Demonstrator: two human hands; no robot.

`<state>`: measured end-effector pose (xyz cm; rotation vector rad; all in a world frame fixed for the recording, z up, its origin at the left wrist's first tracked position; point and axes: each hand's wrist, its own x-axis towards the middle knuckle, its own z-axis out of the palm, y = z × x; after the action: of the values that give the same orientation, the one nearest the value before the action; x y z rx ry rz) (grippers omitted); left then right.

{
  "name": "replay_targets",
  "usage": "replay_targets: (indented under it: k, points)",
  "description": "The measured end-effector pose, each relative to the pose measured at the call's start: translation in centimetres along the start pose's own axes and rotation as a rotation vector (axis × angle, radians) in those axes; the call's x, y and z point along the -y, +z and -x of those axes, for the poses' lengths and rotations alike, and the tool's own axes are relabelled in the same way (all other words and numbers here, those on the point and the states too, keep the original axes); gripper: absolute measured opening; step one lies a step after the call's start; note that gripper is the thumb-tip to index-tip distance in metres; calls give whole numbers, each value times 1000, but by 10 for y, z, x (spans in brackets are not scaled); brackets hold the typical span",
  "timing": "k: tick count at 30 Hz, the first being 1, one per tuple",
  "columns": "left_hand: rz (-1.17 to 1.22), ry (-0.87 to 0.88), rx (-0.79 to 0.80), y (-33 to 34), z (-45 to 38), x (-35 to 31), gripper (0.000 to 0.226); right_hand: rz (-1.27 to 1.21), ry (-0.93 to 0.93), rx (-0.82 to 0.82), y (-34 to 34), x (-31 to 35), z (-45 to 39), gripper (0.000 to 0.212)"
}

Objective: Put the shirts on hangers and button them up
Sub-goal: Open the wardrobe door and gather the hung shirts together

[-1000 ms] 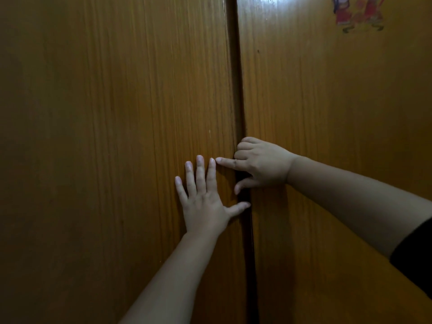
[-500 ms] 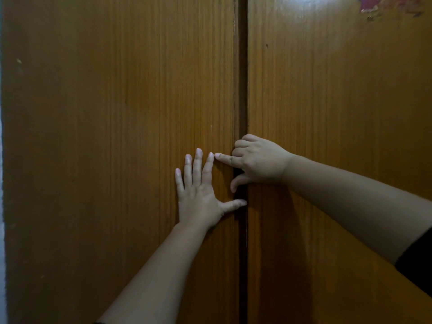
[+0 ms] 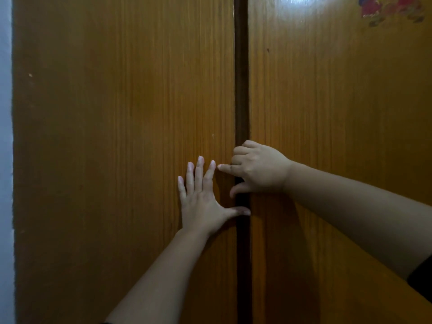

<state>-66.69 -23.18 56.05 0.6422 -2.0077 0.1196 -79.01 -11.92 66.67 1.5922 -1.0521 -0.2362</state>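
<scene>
At the far left edge runs one pale strip of wall (image 3: 5,136). Next to it stands the first of two wooden wardrobe doors, the left door (image 3: 117,113), orange-brown with upright grain. One left hand (image 3: 203,202) lies flat against it, four fingers straight and slightly fanned upward, thumb stretched out sideways so its tip reaches the dark gap (image 3: 242,78) between the doors; this grip is wide and holds nothing, only pressing on the wood. Just right of those fingertips and a little above is the one right hand (image 3: 259,170), placed over the gap at the inner edge of the right door (image 3: 339,113). Its forefinger points left, nearly touching the left hand's forefinger, while the other fingers are curled in at the door's edge and the thumb hooks downward; whether they actually clasp the edge I cannot tell. One blurred coloured sticker (image 3: 392,9) sits high up on the right door. One dark sleeve (image 3: 420,280) shows at the right arm. No shirts or hangers are in view.
</scene>
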Motion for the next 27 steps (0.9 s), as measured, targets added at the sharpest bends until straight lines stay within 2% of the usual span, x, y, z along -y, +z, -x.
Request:
replay_targets:
  k: [3,9,17,27]
  points:
    - [12,4,40,-3,1,-1,131,2,35,30,-6,4,2,69]
    - [12,7,136,-14,2,-4,137,40,77,-56,-17,16,23,52]
    - [97,80,249,-31,22,-19,133,105,314,84,-55,51,46,60]
    - [122,377,268,-82,41,-60,129,195,609,129,-131,88,81,67]
